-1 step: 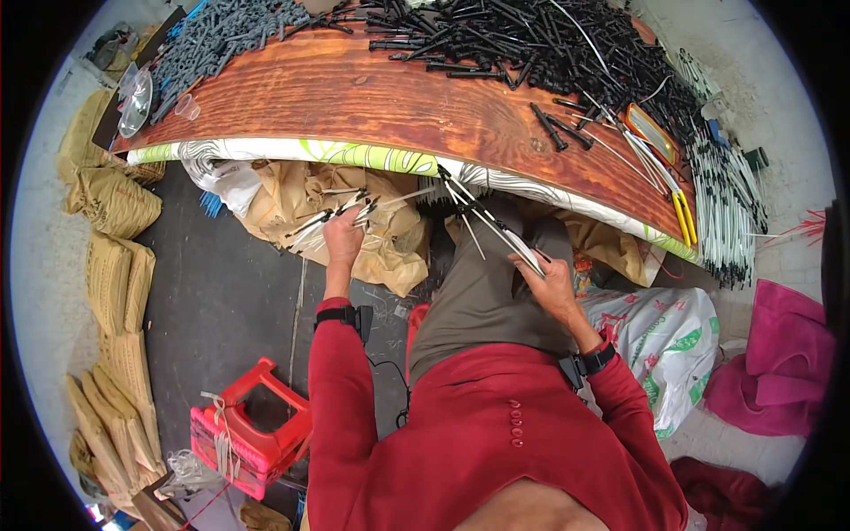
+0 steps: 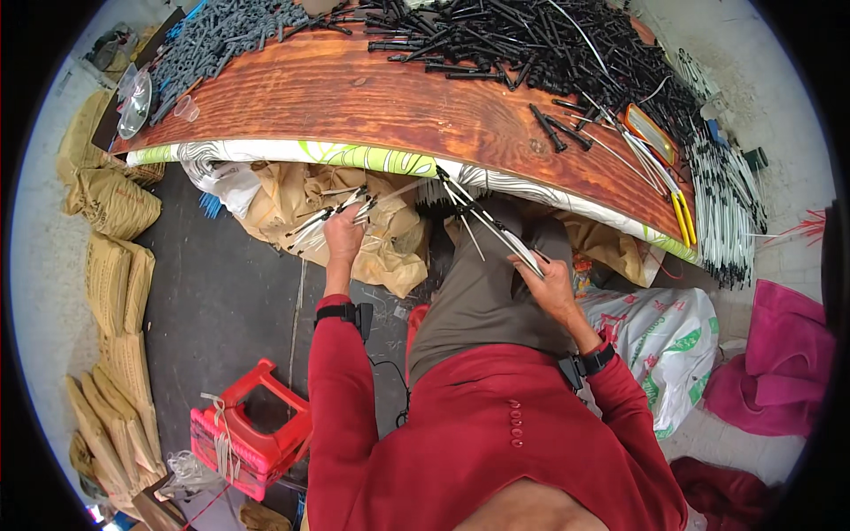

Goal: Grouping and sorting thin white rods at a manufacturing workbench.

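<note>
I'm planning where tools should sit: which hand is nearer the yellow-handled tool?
Right. The right hand, holding white rods, is left of and below the yellow-handled tool in the picture; the left hand, gripping another bundle, is much farther left.

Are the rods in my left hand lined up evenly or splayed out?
Splayed out: the white rods stick out from the left hand at differing angles, their ends uneven.

L-of-pair head-worn cam: fisheye, looks down; red top [image 2: 478, 398] nearest, L hand [image 2: 343, 234] & R hand [image 2: 549, 285] mid-frame, table [image 2: 372, 97] farther fwd.
</note>
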A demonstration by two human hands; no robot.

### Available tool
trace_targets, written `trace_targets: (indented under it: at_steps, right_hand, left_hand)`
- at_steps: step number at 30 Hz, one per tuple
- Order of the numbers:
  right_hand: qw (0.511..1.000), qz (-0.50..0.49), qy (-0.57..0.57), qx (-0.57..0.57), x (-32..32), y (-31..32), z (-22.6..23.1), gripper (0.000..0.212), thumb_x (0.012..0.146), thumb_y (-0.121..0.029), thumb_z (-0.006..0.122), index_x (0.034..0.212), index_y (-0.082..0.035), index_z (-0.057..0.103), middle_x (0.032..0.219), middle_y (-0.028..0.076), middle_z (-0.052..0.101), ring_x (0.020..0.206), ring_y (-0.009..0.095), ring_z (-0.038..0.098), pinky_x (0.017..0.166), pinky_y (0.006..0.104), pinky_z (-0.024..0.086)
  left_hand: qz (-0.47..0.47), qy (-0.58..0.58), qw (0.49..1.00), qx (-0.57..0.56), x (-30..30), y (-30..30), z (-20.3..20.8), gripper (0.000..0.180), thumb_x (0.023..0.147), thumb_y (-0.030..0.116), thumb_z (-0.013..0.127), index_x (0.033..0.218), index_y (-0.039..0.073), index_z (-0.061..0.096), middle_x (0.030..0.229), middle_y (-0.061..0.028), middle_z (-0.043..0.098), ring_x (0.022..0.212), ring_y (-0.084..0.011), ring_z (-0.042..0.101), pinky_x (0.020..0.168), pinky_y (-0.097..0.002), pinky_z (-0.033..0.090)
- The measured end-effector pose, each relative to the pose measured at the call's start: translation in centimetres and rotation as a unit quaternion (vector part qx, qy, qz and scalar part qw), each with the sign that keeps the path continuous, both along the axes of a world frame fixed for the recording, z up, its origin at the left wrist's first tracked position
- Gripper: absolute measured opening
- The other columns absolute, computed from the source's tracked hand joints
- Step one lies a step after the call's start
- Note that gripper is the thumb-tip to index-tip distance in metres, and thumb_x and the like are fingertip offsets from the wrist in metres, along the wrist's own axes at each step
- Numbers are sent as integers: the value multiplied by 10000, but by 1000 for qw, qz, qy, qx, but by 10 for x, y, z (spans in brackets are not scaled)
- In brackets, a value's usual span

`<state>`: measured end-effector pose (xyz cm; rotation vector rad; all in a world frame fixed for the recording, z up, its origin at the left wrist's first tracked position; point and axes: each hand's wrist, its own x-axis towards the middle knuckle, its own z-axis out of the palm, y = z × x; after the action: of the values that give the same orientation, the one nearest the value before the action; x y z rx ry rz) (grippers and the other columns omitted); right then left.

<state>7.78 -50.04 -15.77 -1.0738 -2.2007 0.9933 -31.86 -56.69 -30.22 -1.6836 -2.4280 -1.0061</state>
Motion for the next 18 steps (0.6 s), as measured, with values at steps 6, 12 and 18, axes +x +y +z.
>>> trace_targets:
  at_steps: [6,12,18]
  right_hand:
    - [994,-9,-9,-107,0,14,7,190,908,-127,653,1070,-49,712,834,108,683,688,130,610,653,283,483]
    - [986,13,25,-166,6,23,10,211,906,-156,660,1075,-41,712,872,82,707,750,99,624,695,284,492]
    - [977,47,71,-198,40,43,41,256,929,-215,647,1098,-25,677,769,43,632,697,97,554,667,277,466]
  left_hand:
    - [14,-110,987,117,8,16,19,250,876,77,625,1117,96,688,892,-159,713,743,-324,671,678,-396,513]
    - [18,-275,941,198,12,17,41,264,963,145,588,1194,28,637,979,-83,727,664,-174,593,631,-329,476]
    - [21,-640,764,80,97,10,158,291,1021,201,526,1244,17,558,969,-106,663,550,-23,332,498,-167,250]
